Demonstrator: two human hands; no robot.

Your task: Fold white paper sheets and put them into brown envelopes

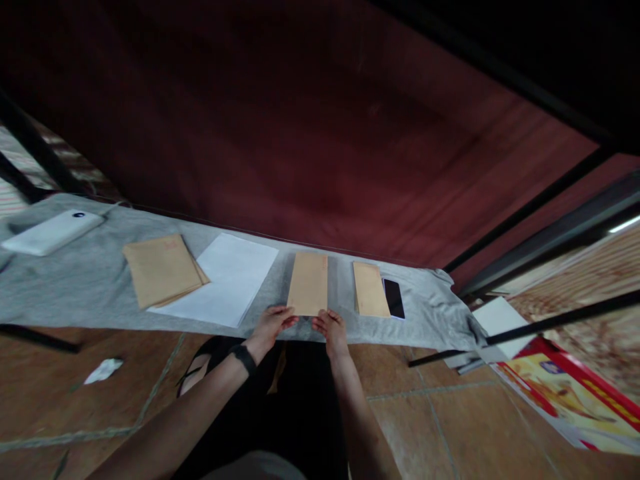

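A brown paper envelope (309, 283) with small red print near its upper right corner is in front of me, over the grey cloth. My left hand (273, 324) pinches its lower left corner, fingers closed; a black band is around that wrist. At the lower right corner, my right hand (331, 327) grips the same envelope between thumb and fingers. Whether the envelope rests flat or is slightly raised, I cannot tell. To the right lies a small stack of brown envelopes (371, 289). White paper sheets (235, 270) lie to the left, partly under larger brown envelopes (163, 270).
Grey cloth (425, 307) covers the narrow table. A dark phone (395, 298) lies by the right stack; a white device (55, 231) with a cable sits far left. A dark red curtain (300, 133) hangs behind. A printed box (570, 393) stands on the floor at right.
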